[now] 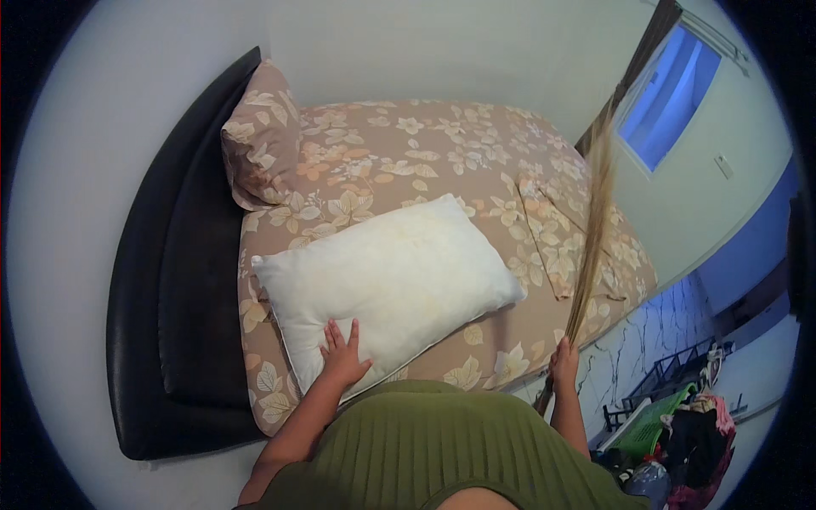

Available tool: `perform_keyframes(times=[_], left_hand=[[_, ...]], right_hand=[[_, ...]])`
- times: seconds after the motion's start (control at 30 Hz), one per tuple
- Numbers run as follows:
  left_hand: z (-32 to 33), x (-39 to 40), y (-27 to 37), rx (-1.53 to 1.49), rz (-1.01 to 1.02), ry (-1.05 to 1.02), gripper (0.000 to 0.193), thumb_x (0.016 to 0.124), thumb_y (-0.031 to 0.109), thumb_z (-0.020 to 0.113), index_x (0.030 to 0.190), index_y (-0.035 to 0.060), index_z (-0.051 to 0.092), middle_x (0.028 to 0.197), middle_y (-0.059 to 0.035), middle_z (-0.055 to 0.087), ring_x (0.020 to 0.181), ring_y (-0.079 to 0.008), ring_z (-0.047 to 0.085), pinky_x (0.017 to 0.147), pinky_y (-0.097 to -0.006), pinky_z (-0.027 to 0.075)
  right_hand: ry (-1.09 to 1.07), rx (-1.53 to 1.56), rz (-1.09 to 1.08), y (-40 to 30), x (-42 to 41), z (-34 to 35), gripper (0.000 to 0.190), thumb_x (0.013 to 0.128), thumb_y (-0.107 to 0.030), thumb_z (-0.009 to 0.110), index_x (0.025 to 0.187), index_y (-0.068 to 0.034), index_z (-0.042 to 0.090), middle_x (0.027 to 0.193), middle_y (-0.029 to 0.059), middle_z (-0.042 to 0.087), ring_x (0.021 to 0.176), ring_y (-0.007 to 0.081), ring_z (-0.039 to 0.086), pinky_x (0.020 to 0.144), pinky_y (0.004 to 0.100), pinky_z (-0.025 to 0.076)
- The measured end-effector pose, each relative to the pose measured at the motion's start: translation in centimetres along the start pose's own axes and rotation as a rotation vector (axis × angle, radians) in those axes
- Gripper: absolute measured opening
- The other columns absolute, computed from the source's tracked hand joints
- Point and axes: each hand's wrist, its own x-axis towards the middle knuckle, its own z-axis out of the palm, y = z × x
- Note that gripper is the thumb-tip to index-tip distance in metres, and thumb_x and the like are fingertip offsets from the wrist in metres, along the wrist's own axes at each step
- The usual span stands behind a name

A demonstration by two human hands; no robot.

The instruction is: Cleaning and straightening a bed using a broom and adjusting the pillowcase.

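A white pillow [401, 268] without a cover lies slantwise on the bed [414, 146], which has a brown floral sheet. My left hand [344, 357] presses flat on the pillow's near left part, fingers spread. In my right hand [563, 364] is a stick broom [593, 236] of thin tan bristles, gripped at its base and pointing up and away over the bed's right side. An unfilled floral pillowcase [561, 255] lies on the sheet, partly behind the bristles.
Against the black headboard [197, 280] leans a floral pillow [264, 140]. A curtain [644, 57] hangs beside the window [672, 95]. On the lower right stand a dark metal rack [663, 376], a green basket [650, 424] and a pile of clothes [695, 440], over a marble-patterned floor [637, 344].
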Motion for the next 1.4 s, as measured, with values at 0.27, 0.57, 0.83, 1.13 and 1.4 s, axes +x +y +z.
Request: perform_keyframes(times=[0.27, 0.57, 0.83, 1.13, 1.4], left_hand=[[-0.4, 1.2, 1.2, 0.132, -0.100, -0.086, 0.105, 0.067, 0.048, 0.065, 0.137, 0.0241, -0.009, 0.136, -0.0293, -0.016, 0.128, -0.0448, -0.004, 0.095, -0.0620, 0.016], [0.7, 0.9, 0.1, 0.166, -0.020, -0.035, 0.107, 0.064, 0.050, 0.066, 0.137, 0.0246, -0.008, 0.137, -0.0301, -0.013, 0.128, -0.0455, -0.002, 0.094, -0.0629, 0.017], [0.8, 1.4, 0.4, 0.141, -0.051, -0.059, 0.111, 0.064, 0.051, 0.067, 0.136, 0.0240, -0.013, 0.135, -0.0314, -0.018, 0.127, -0.0460, -0.006, 0.094, -0.0639, 0.012], [1.1, 1.2, 0.6, 0.150, -0.099, -0.059, 0.111, 0.064, 0.052, 0.066, 0.137, 0.0204, -0.011, 0.135, -0.0324, -0.016, 0.127, -0.0463, -0.006, 0.094, -0.0633, 0.015], [4.0, 0.3, -1.0, 0.122, 0.040, 0.263, 0.103, 0.063, 0.051, 0.066, 0.138, 0.0159, 0.005, 0.136, -0.0333, -0.003, 0.128, -0.0457, -0.002, 0.093, -0.0657, 0.012]], right_hand=[[-0.200, -0.763, -0.247, 6.2, -2.2, 0.8, 0.036, 0.083, -0.034, 0.051, 0.089, 0.001, 0.054, 0.070, 0.0161, 0.058, 0.068, 0.0321, 0.058, 0.061, 0.0376, 0.044], [-0.089, -0.540, 0.417, 8.9, -1.2, -1.5, 0.036, 0.083, -0.038, 0.052, 0.083, -0.001, 0.053, 0.060, 0.0106, 0.053, 0.051, 0.0226, 0.053, 0.047, 0.0338, 0.042], [-0.002, -0.229, -0.184, 6.2, 0.7, 1.8, 0.035, 0.084, -0.039, 0.050, 0.089, -0.004, 0.049, 0.056, 0.0053, 0.048, 0.045, 0.0183, 0.047, 0.043, 0.0294, 0.040], [-0.189, -0.806, 0.096, 10.6, 1.3, 0.9, 0.048, 0.076, -0.043, 0.056, 0.097, 0.000, 0.054, 0.087, 0.0208, 0.059, 0.083, 0.0350, 0.057, 0.072, 0.0408, 0.044], [-0.140, -0.590, -0.020, 11.2, 5.2, -0.7, 0.031, 0.071, -0.020, 0.063, 0.093, -0.001, 0.054, 0.073, 0.0129, 0.059, 0.059, 0.0187, 0.059, 0.053, 0.0326, 0.046]])
